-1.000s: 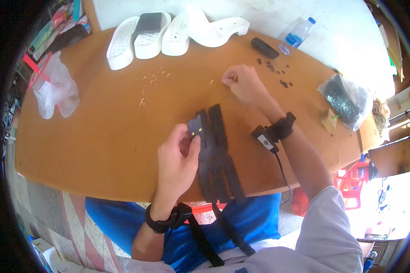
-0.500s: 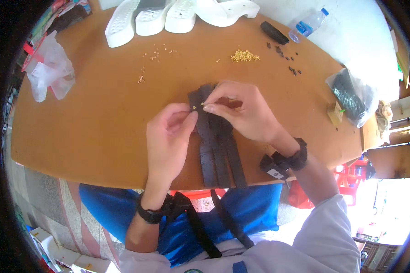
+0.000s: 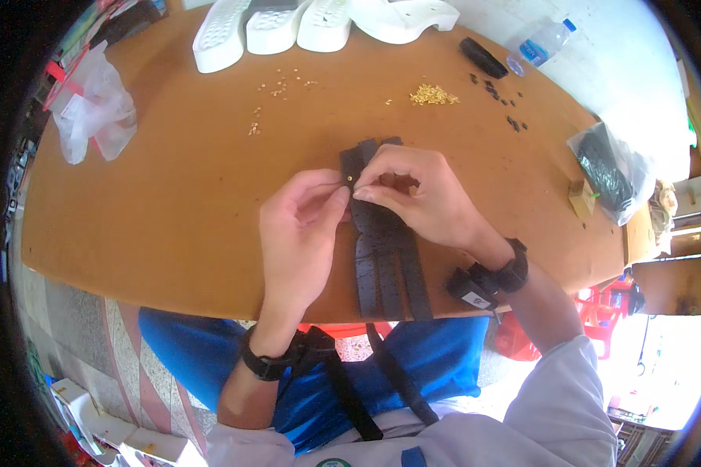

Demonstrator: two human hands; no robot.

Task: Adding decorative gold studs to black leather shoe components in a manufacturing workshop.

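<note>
Several dark straps (image 3: 378,249) lie side by side in front of me, their near ends at the table's front edge. My left hand (image 3: 297,241) is closed on the left edge of the straps near their far end, thumb and index finger pinching it. A small gold stud (image 3: 350,178) shows in the strap just beyond my left fingertips. My right hand (image 3: 424,194) lies over the straps from the right, thumb and index finger pinched together beside the left thumb. What those right fingertips hold is hidden.
White shoe soles (image 3: 323,29) stand at the back. Beyond my hands are a gold stud pile (image 3: 434,95), scattered copper-coloured bits (image 3: 276,89) and small black pieces (image 3: 492,92). A plastic bottle (image 3: 539,48) stands back right, a wooden block (image 3: 581,198) right, a plastic bag (image 3: 97,117) left.
The right fingertips have come down toward the left thumb, and the second gold stud seen at them before is now hidden. The whole view has shifted slightly.
</note>
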